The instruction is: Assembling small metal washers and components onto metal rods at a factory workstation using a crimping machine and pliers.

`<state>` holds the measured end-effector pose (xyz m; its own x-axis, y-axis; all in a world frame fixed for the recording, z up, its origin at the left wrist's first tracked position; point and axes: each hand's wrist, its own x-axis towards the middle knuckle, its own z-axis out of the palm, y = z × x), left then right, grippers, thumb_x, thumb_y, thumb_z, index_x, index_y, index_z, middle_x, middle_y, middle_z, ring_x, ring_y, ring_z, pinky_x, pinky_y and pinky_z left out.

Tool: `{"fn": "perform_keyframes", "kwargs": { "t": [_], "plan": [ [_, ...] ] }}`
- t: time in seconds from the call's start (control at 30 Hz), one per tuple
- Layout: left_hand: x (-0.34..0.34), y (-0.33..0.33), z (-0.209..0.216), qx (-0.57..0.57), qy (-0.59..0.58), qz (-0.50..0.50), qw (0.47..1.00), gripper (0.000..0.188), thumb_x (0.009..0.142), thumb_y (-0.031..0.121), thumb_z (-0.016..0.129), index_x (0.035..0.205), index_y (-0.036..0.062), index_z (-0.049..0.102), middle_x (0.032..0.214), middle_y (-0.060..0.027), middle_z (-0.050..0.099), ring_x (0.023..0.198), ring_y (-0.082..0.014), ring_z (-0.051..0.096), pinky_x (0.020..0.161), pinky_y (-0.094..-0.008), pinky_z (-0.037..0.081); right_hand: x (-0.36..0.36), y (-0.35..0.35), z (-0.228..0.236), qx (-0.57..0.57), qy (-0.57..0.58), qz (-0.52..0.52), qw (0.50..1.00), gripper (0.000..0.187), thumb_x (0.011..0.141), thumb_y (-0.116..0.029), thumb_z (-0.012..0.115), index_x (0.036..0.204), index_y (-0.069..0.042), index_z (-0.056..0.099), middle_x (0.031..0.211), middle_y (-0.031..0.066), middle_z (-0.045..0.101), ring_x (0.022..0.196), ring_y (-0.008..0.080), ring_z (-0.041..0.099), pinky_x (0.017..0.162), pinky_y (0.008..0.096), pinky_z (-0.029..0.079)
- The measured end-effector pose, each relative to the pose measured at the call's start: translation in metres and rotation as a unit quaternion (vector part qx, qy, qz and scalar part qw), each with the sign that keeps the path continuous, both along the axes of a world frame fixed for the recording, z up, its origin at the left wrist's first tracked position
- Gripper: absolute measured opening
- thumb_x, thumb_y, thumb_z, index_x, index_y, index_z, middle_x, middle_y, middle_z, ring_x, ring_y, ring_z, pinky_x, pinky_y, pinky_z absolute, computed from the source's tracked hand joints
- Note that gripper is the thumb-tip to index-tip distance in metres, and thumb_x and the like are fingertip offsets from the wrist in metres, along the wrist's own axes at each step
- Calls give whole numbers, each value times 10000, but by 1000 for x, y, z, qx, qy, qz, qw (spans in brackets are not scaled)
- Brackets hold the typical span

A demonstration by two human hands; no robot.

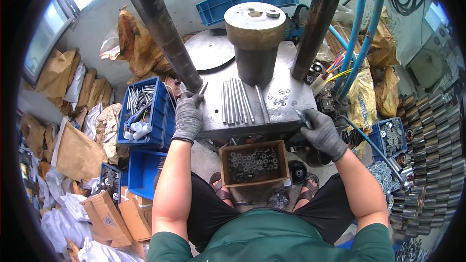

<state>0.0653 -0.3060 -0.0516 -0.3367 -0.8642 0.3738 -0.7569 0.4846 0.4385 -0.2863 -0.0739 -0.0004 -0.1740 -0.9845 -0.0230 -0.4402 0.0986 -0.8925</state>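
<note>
My left hand (188, 116), in a grey knit glove, is at the left edge of the metal press table (208, 111). Its fingers are closed round a short metal rod (203, 88), whose end sticks out above them. Over the table's right front corner, my gloved right hand (320, 133) pinches a slim metal piece (302, 116); most of it is hidden by the fingers. Between the hands several steel rods (235, 102) lie side by side, and a thicker rod (262, 104) lies apart from them. Small metal rings (279, 98) are scattered to their right.
Behind the rods rises a thick steel cylinder (255, 39), between two steel columns (162, 24). A cardboard box (255, 184) of small round parts stands below the table front. Blue bins (162, 111) are at the left; stacked metal parts (432, 155) and blue hoses (361, 43) at the right.
</note>
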Motion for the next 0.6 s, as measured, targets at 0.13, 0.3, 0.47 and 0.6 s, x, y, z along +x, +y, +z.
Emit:
{"fn": "perform_keyframes", "kwargs": {
  "t": [0.13,0.3,0.47,0.6],
  "plan": [
    [-17,13,24,-68,-55,37,995,265,818,39,665,1067,84,745,1065,-162,666,1052,-335,620,961,-431,483,-3,-18,-7,-108,321,-2,941,244,723,-70,651,963,-32,641,949,183,651,935,420,609,825,489,506],
    [-41,29,19,95,86,-26,991,312,857,165,732,1156,77,713,1001,-146,670,834,-270,666,790,-382,544,-4,-30,-14,-147,420,18,895,270,696,-58,644,966,-58,654,1040,152,679,979,372,624,842,475,508],
    [-39,19,9,110,69,-37,991,380,865,217,747,1199,48,687,920,-136,697,791,-242,664,766,-368,546,2,-31,-19,-165,428,34,888,280,695,-58,651,975,-55,660,1182,114,686,1030,358,620,867,466,514],
    [-36,12,4,152,92,8,984,400,852,237,721,1220,85,679,968,-165,699,880,-308,694,843,-416,552,15,-36,-16,-166,442,74,878,268,699,-78,670,966,-60,663,1205,120,682,999,362,621,886,464,517]
  ]
}}
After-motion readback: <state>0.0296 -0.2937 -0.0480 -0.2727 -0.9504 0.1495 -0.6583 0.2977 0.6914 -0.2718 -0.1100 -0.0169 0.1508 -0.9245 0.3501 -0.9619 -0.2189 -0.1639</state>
